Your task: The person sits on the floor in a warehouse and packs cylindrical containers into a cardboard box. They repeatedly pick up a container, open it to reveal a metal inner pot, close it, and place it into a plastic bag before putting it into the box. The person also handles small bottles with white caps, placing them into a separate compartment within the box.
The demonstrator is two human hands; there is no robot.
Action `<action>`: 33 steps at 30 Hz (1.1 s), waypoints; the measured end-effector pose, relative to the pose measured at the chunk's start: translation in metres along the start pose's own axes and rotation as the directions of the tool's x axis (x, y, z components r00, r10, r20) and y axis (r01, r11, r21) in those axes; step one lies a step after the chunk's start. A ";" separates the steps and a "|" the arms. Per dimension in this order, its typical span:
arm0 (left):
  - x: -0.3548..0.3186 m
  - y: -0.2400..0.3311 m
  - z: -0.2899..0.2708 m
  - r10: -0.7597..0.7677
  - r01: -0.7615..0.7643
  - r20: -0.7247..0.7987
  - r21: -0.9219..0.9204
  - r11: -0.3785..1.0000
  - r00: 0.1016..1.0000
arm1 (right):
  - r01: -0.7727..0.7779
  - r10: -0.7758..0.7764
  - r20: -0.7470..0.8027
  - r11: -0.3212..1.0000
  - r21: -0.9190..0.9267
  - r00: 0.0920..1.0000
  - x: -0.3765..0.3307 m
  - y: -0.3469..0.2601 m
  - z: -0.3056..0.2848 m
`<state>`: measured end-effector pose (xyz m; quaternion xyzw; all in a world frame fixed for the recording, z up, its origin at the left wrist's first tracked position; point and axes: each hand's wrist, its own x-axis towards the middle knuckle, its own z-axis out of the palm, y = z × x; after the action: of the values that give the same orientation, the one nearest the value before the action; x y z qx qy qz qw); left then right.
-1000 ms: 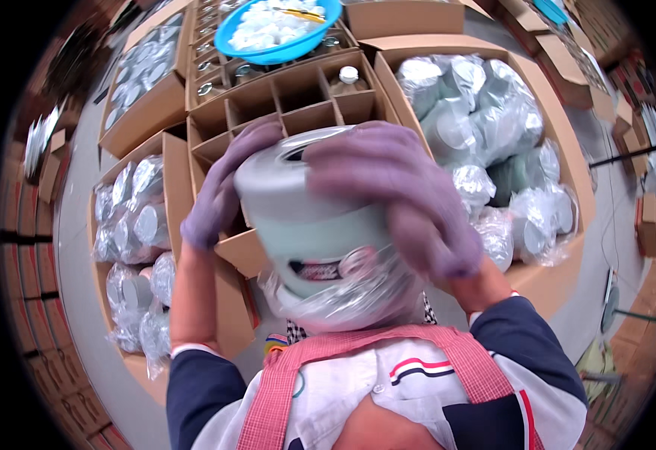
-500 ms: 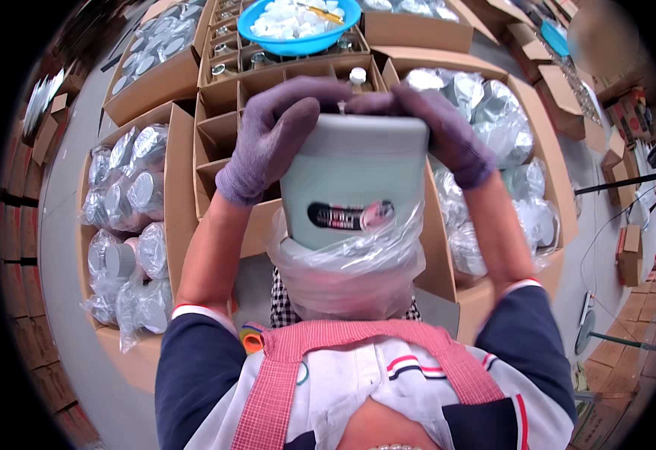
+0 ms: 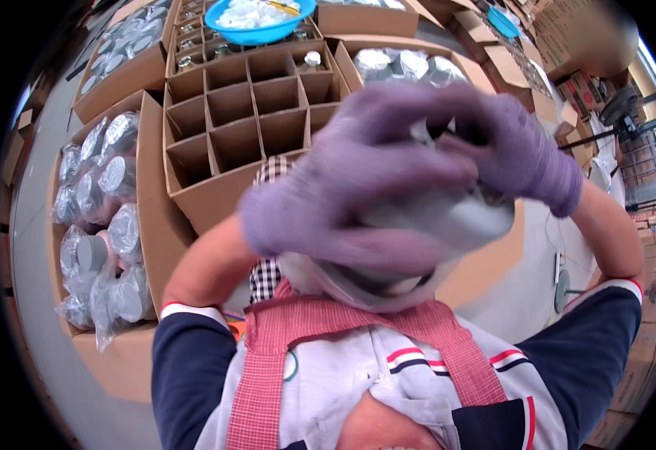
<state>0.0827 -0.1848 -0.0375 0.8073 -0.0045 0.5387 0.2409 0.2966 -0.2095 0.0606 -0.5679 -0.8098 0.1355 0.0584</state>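
Close against my apron, a grey-green container (image 3: 463, 221) is tilted between my gloved hands, much of it covered and blurred by motion. My left hand (image 3: 350, 180), in a purple glove, wraps across its side with the fingers pointing right. On the far right side of it, my right hand (image 3: 519, 150), also in a purple glove, curls around its upper end. The right fingertips are partly hidden behind the left hand. Beyond my hands stands a divided cardboard box (image 3: 227, 196); a bottle with a white cap (image 3: 312, 60) sits in one far compartment.
A blue basin (image 3: 257, 35) of white caps rests over more bottles at the back. Left of the divided box, a carton (image 3: 152, 225) holds several grey-lidded jars (image 3: 118, 176) in clear plastic. Another carton (image 3: 347, 60) with wrapped jars stands behind my hands. A fan-like stand (image 3: 620, 112) is at right.
The container has gone from upright to tilted, and both hands have moved right and nearer my body. My left hand has shifted across its side. The view has turned, uncovering the divided box.
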 end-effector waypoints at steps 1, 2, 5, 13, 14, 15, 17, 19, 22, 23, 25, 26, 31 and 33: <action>-0.016 0.002 -0.005 -0.062 0.063 0.036 -0.008 0.998 0.997 | -0.126 0.126 0.043 0.992 -0.019 0.991 -0.003 -0.001 -0.002; -0.031 0.009 -0.011 -0.124 0.125 0.075 -0.004 0.992 0.989 | -0.117 0.115 -0.031 0.991 -0.064 0.993 -0.004 0.021 0.003; -0.097 -0.003 -0.015 -0.562 0.162 0.588 0.593 0.789 0.582 | -0.263 0.268 -0.035 0.960 0.098 0.963 0.009 0.074 0.018; 0.005 -0.019 -0.022 -0.161 -0.036 0.200 0.727 0.686 0.966 | 0.460 -0.016 -0.471 0.251 0.852 0.882 0.072 0.064 0.040; -0.017 -0.041 -0.041 -0.350 0.228 0.071 0.638 0.736 0.934 | 0.588 -0.092 -0.742 0.677 0.442 0.664 0.075 0.098 0.068; -0.045 -0.071 -0.071 -0.560 0.529 -0.094 0.487 0.696 0.823 | 0.330 -0.220 -0.786 0.944 -0.021 0.578 0.059 0.113 0.102; -0.101 -0.112 -0.136 -0.740 0.784 -0.289 0.072 0.616 0.608 | 0.366 -0.449 -0.504 0.893 -0.261 0.737 0.028 0.149 0.175; -0.158 -0.155 -0.174 -0.472 0.396 -0.162 0.798 0.455 0.867 | 0.417 -0.469 -0.171 0.868 -0.270 0.866 -0.010 0.127 0.226; -0.128 -0.228 -0.106 -0.986 0.769 0.086 -0.637 0.054 0.141 | 0.174 -0.195 -0.232 0.979 -0.106 0.953 -0.051 0.194 0.374; -0.105 -0.223 -0.072 -0.981 0.798 0.042 -0.589 0.127 0.188 | 0.015 -0.013 -0.108 1.000 0.016 0.994 -0.073 0.200 0.377; -0.063 -0.251 -0.011 -0.881 0.731 0.383 -0.679 -0.065 0.277 | -0.368 0.372 0.032 0.896 0.249 0.928 -0.132 0.220 0.361; -0.050 -0.240 0.027 -0.883 0.699 0.361 -0.713 -0.055 0.299 | -0.501 0.509 0.085 0.782 0.370 0.857 -0.153 0.224 0.350; -0.053 -0.315 0.182 -0.983 0.932 0.169 -0.363 0.010 0.077 | -0.306 0.887 0.040 0.116 0.945 0.461 -0.184 0.243 0.295; -0.030 -0.324 0.197 -0.957 0.882 -0.012 -0.385 0.271 0.289 | -0.097 0.912 -0.085 0.135 0.986 0.401 -0.140 0.261 0.278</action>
<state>0.3275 0.0160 -0.2482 0.5359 0.4139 0.3813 0.6293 0.5123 -0.2996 -0.2712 -0.7045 -0.2094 0.3213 0.5972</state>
